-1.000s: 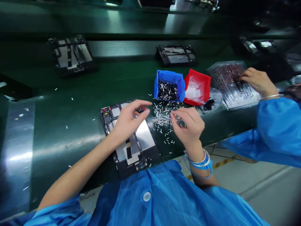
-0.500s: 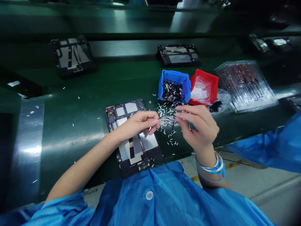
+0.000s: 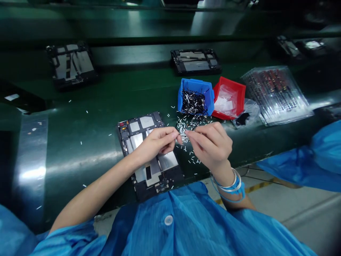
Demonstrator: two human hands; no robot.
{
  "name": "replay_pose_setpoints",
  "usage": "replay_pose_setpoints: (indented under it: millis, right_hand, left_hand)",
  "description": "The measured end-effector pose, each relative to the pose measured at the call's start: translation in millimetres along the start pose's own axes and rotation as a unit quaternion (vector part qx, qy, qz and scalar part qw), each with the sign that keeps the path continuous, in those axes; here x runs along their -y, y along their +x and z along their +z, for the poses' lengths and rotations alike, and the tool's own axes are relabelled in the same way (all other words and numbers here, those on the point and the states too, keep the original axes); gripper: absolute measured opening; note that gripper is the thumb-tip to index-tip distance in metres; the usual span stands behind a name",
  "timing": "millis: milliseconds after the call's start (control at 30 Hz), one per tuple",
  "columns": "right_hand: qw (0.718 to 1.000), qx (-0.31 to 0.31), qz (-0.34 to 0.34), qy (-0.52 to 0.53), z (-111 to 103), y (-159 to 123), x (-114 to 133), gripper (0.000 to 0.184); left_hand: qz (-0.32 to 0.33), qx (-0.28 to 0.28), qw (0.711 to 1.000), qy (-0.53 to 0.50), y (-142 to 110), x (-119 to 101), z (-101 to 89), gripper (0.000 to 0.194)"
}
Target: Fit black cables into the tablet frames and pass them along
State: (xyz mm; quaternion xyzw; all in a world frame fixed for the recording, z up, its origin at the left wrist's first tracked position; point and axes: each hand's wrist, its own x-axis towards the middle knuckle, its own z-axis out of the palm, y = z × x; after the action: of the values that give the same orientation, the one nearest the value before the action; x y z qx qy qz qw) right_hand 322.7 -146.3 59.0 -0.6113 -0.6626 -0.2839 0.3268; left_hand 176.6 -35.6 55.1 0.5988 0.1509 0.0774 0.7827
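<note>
My left hand (image 3: 163,138) is closed in a pinch above the upper right part of an opened tablet (image 3: 169,160). A thin black cable (image 3: 177,126) curves up from its fingertips. My right hand (image 3: 213,144) is just to the right, thumb and forefinger pressed together close to the left fingertips. Whatever lies between the right fingers is too small to make out. Beneath and behind both hands, small white strips (image 3: 192,156) are scattered with some black cables. The tablet lies with its inside facing up, partly covered by my left hand and forearm.
A blue bin (image 3: 197,83) holds many black cables. Beside it are a red bin (image 3: 241,94) with clear bags and a stack of clear trays (image 3: 282,99). More opened tablets (image 3: 71,67) lie farther back. Another person's blue sleeve (image 3: 301,160) is at the right.
My right hand has moved left, bringing its fingertips close to those of my left hand, and its fingers have drawn together. The left hand has barely moved and keeps its pinch.
</note>
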Motion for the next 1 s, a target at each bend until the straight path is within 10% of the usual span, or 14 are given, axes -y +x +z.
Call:
replay_pose_setpoints:
  millis: [400,600,1000]
  right_hand:
    - [0.989,0.037,0.074,0.125,0,-20,10,0.014]
    - [0.988,0.047,0.137,0.046,2,-32,2,0.018]
    - [0.977,0.063,0.124,0.162,9,-24,18,0.011]
  left_hand:
    - [0.009,-0.055,0.987,0.153,0,11,13.1,0.017]
    - [-0.08,-0.086,0.993,0.03,7,18,10.5,0.017]
    - [-0.041,-0.049,0.998,-0.02,3,15,11.6,0.054]
